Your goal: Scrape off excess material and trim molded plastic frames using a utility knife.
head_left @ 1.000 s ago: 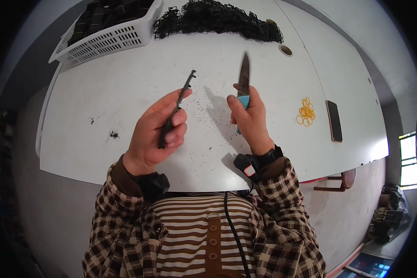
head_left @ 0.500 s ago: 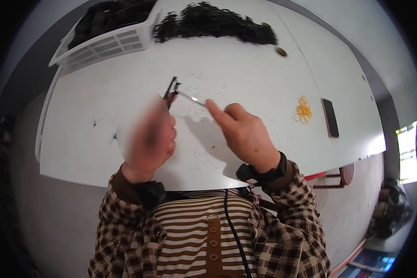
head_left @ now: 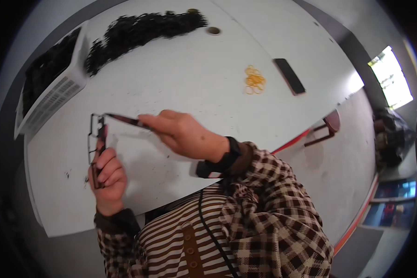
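My left hand is closed around a thin black plastic frame, held up over the left part of the white table. The frame is long and narrow with small crossbars, and its lower part is partly covered by my fingers. From the right, my right hand grips a slim dark tool with a narrow tip. That tip is at the upper end of the frame; whether it touches cannot be made out. Fine black scraps are scattered on the table around both hands.
A white slatted basket full of black pieces stands at the far left. Beside it lies a long heap of black parts. Yellow rubber bands and a dark phone lie to the right. A stool stands beyond the right table edge.
The view has turned to the right, so the table contents appear shifted left. My left hand has tilted the frame, showing more of its length. The tool stays at the frame's upper end.
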### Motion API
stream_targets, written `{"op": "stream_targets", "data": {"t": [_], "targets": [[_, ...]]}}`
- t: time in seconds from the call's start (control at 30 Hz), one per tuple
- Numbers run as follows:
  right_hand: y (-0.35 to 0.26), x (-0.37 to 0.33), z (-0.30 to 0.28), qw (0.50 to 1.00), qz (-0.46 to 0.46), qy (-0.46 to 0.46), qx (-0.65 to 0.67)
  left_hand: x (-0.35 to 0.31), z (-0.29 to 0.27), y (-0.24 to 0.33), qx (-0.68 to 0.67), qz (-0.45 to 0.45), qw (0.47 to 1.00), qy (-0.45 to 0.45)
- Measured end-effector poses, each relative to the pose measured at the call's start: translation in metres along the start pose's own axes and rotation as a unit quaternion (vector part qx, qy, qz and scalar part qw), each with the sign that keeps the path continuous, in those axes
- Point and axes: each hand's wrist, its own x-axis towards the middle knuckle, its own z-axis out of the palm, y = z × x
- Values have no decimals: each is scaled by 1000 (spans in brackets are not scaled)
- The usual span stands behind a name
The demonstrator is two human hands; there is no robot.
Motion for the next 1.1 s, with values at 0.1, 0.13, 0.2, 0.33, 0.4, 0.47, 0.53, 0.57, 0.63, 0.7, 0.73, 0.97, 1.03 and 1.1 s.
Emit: {"op": "stream_targets", "data": {"t": [0.1, 0.13, 0.2, 0.33, 0.4, 0.47, 0.53, 0.57, 0.63, 0.7, 0.73, 0.97, 1.03, 1.1], "targets": [[-11, 6, 10, 1000, 21, 9, -20, -8, -5, 12, -53, -21, 998, -23], [-18, 8, 10, 999, 28, 2, -28, -11, -2, 13, -61, -27, 997, -27], [-29, 10, 14, 999, 24, -11, -27, -18, 5, 16, -65, -18, 997, -31], [-39, 8, 24, 995, 14, -27, -95, -23, 4, 21, -65, -29, 997, 3], [-42, 7, 25, 987, 2, -54, -149, -24, 2, 21, -64, -38, 997, 0], [-43, 7, 24, 982, -3, -66, -177, -23, 1, 21, -63, -44, 997, -2], [-43, 7, 22, 976, -4, -69, -209, -21, 0, 21, -49, -49, 998, 4], [-42, 7, 22, 972, -5, -70, -224, -21, 0, 22, -42, -51, 998, 6], [-41, 7, 19, 970, -3, -69, -232, -19, 1, 22, -15, -61, 998, 14], [-40, 9, 17, 967, -2, -69, -246, -18, 5, 22, 39, -77, 996, 31], [-42, 9, 16, 967, -4, -68, -247, -19, 9, 22, 41, -75, 996, 29], [-65, 21, 21, 956, 20, -98, -275, -37, 46, 17, 417, 58, 886, 196], [-74, 18, 25, 957, 21, -107, -269, -44, 49, 20, 422, 46, 886, 184], [-81, 14, 29, 954, 51, -128, -265, -51, 48, 25, 426, -3, 890, 161]]}}
